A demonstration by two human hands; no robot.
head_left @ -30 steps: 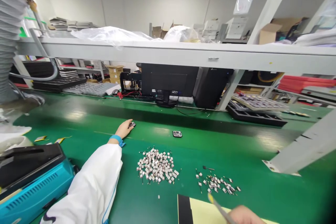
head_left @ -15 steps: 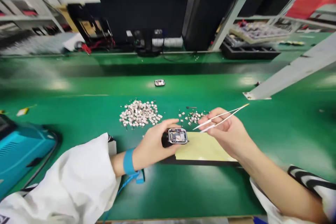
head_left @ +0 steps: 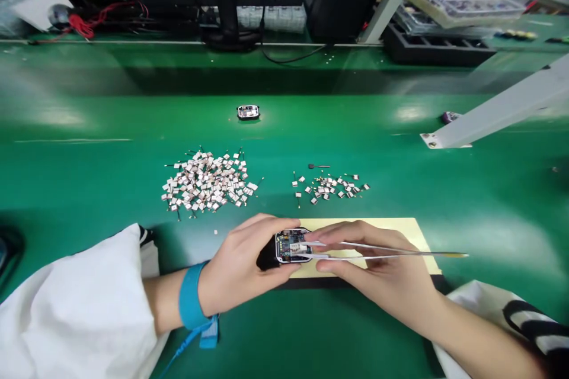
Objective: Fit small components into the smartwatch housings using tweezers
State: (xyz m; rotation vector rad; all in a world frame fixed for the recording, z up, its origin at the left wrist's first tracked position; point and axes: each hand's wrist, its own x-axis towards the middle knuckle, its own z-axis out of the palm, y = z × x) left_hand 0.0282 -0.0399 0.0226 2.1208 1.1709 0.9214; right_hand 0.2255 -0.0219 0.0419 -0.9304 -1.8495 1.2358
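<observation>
Between thumb and fingers, my left hand (head_left: 246,257) grips a small open watch-like device (head_left: 287,247) with its circuit board showing. White tweezers (head_left: 377,251) are held in my right hand (head_left: 382,266), their tips apart and over the device's board. Whether the tips touch a part on it I cannot tell. Both hands are above a yellow sheet (head_left: 409,237) on a dark pad. A large pile of small silvery parts with short leads (head_left: 207,180) lies beyond my left hand, and a smaller group (head_left: 331,186) lies beyond the sheet.
Farther back on the green table (head_left: 333,331) sits a second open device (head_left: 248,112). A white metal post (head_left: 498,103) slants in at the right. Along the back are a monitor stand (head_left: 229,23), red wires (head_left: 84,22) and stacked trays (head_left: 462,3). A blue wrist strap's cord (head_left: 184,346) trails down.
My right hand has moved down with the tweezers, whose tips are now over the device in my left hand. The camera view has shifted downward and closer.
</observation>
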